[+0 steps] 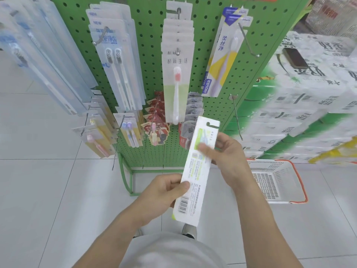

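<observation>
White card pack (195,171) sits tilted at lower centre, my left hand (164,192) pinching its lower edge, my right hand (228,155) clamped near its top. Slick card could slip from my fingers (204,147), or its slot (209,124) could miss the bare hook (236,117) right of centre and fall.

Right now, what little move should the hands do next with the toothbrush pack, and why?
Probably tip the toothbrush pack toward the bare hook just to its right. Both the left hand and the right hand pinch it, its hang slot points at the rack, and that hook carries nothing.
</observation>
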A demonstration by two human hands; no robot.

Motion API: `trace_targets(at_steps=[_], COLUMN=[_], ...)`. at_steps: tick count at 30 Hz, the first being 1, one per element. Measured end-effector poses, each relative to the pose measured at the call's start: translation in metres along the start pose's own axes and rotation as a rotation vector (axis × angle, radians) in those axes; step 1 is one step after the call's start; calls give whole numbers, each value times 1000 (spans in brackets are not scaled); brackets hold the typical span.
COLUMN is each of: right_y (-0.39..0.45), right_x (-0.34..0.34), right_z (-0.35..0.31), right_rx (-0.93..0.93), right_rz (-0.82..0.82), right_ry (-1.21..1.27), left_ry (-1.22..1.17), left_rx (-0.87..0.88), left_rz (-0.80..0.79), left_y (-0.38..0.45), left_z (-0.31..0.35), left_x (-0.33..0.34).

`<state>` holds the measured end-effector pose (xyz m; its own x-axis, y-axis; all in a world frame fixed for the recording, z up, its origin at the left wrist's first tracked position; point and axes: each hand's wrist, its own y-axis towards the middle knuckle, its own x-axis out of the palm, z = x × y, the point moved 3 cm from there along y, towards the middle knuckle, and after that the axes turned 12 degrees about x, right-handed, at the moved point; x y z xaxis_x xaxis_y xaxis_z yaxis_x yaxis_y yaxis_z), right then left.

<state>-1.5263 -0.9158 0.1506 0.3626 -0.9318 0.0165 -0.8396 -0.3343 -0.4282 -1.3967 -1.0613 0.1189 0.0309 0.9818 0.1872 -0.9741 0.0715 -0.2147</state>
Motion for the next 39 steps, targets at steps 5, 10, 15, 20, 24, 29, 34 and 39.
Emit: trace_targets(at_steps=[5,10,15,20,24,29,34,39], right_y=[-7,-10,-12,-12,-6,-3,1,-2], right_x=[4,4,3,-10,-9,-3,-3,0], right_z=[3,-1,9,14,14,13,3,-15], right_rx=[68,28,59,21,-49,-95,-98,-192], right_rz=[-231,-237,-397,-441,-325,-175,-85,-17], right_ry=[-258,-203,-187,-23,114,271,227,-55], left_ry=[-7,54,179,137,32,-219,-80,200], left_rx=[2,-10,7,-71,-192,-256,-126,142], left_rz=[75,114,107,121,71,4,16,86], left_y=[2,9,14,9,12,14,23,27], left_z=[-7,-2,-3,-10,-12,1,15,49], left_x=[11,6,8,5,5,0,-18,-16])
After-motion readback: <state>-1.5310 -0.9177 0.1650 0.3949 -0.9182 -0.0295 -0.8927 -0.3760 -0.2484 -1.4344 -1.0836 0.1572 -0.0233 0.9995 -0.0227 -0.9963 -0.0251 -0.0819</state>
